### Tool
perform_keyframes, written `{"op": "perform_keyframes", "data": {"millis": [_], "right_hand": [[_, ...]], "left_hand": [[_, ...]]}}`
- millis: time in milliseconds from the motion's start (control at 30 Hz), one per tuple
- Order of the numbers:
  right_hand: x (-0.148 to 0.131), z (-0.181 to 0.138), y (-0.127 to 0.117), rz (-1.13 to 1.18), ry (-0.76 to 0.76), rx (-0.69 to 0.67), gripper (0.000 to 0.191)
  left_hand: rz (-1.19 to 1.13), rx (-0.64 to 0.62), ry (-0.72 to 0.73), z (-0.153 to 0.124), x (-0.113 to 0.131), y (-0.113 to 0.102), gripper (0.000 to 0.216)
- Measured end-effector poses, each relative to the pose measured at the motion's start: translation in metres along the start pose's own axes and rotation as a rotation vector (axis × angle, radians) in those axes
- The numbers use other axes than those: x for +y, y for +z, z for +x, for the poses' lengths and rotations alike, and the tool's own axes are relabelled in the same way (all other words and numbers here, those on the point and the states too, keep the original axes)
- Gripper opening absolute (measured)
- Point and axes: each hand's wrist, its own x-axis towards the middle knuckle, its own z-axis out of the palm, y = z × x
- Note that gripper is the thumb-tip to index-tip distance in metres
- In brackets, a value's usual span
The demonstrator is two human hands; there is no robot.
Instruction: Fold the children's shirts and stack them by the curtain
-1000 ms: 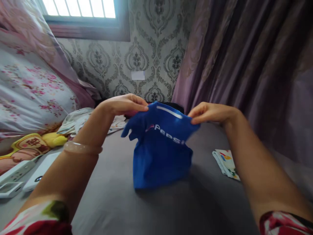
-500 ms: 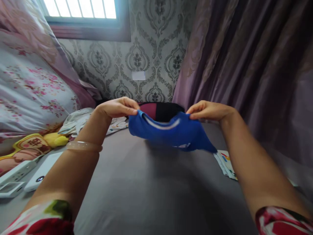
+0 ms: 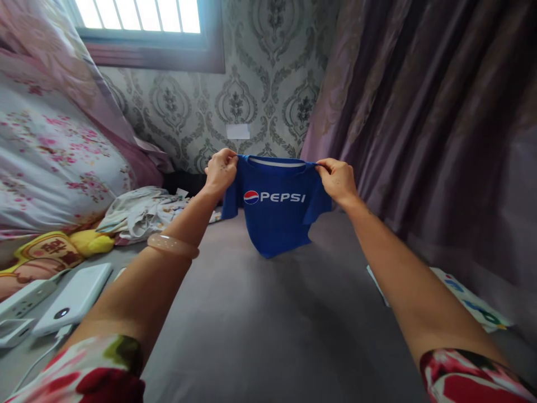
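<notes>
Both arms are out straight, and the blue Pepsi shirt (image 3: 277, 218) is up in the air at twelve o'clock. It is spread wide, logo facing the camera. The left hand (image 3: 221, 168) has its grip pinched closed on one shoulder seam, and the right hand (image 3: 338, 178) is pinched closed on the other. The collar runs taut between them. The hem hangs in a point, just touching or just above the grey bed (image 3: 260, 324); I cannot tell which.

The step in hand looks like the shake-out: the shirt held open by its shoulders. Any lowering from here calls for both pinches to hold level, or one side sags and creases.

A pale bangle (image 3: 173, 245) sits on the left wrist. A heap of light clothes (image 3: 140, 212) lies at ten o'clock, a white power bank (image 3: 73, 299) at eight, and a printed folded cloth (image 3: 474, 305) at four, under the mauve curtain (image 3: 419, 112).
</notes>
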Motion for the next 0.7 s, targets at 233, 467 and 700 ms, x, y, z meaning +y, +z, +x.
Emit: {"op": "perform_keyframes", "data": {"millis": [233, 467, 700], "right_hand": [[-0.009, -0.008, 0.001, -0.106, -0.075, 0.037, 0.028], [-0.020, -0.028, -0.019, -0.327, -0.118, -0.003, 0.037], [-0.041, -0.048, -0.040, -0.478, -0.230, -0.151, 0.039]], "left_hand": [[0.120, 0.144, 0.038, -0.019, 0.012, 0.005, 0.029], [0.402, 0.040, 0.267, -0.051, -0.001, -0.013, 0.031], [0.079, 0.025, -0.053, -0.064, -0.007, -0.024, 0.021]]}}
